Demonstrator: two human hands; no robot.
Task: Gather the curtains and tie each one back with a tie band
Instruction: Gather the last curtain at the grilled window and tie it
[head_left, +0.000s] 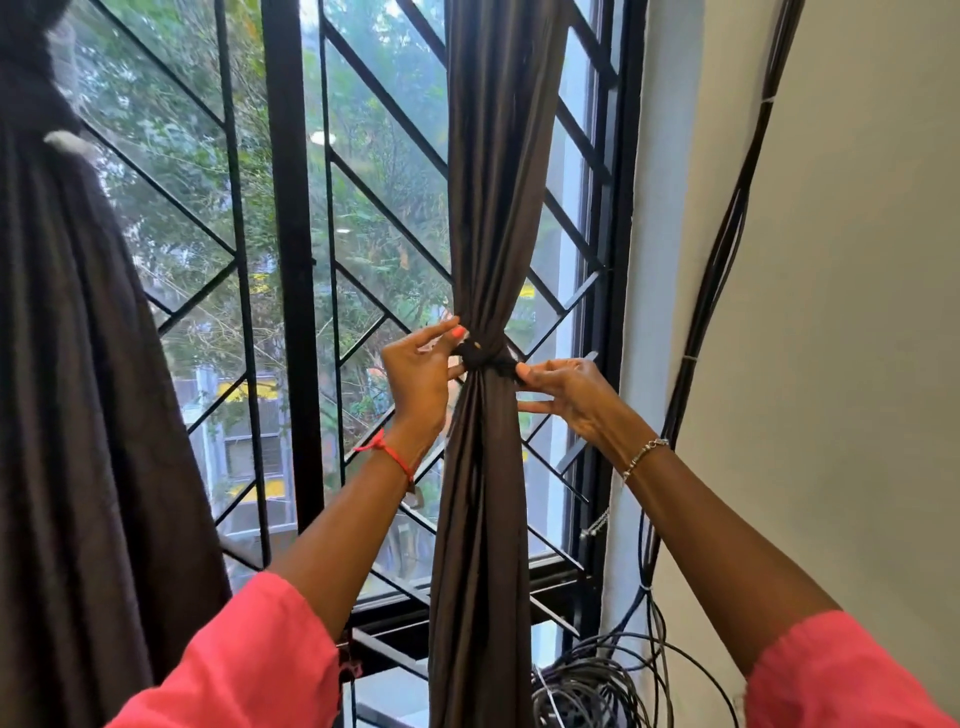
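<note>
- Curtain (488, 208): dark brown cloth gathered into one narrow column, hanging in front of the window grille (291, 260) near the window's right edge, and cinched partway down.
- Tie band (480, 358): dark strip wrapped around the cinch, with a knot at the front, lying against the cloth wherever it shows.
- Left hand (418, 374): thumb and forefinger pinch the left side of the knot; the other fingers are lifted and spread.
- Right hand (576, 395): fingertips pinch the band just right of the knot; the lower fingers are held out straight, off the cloth.
- Second curtain (67, 364): at the window's left edge, drawn in high up. A pale piece shows there, too blurred to identify.
- Cables (597, 686): coiled below the window's lower right corner, with more running up the wall.
- Risk, slack knot: the cloth looks smooth, so a knot left loose would likely slide down and let the folds spread.
- Risk, uneven pull: a harder tug from one hand could twist the knot sideways or drag a fold out of the bundle.
- Risk, lost end: the pinches are small, and a slipped end would undo the wrap.
</note>
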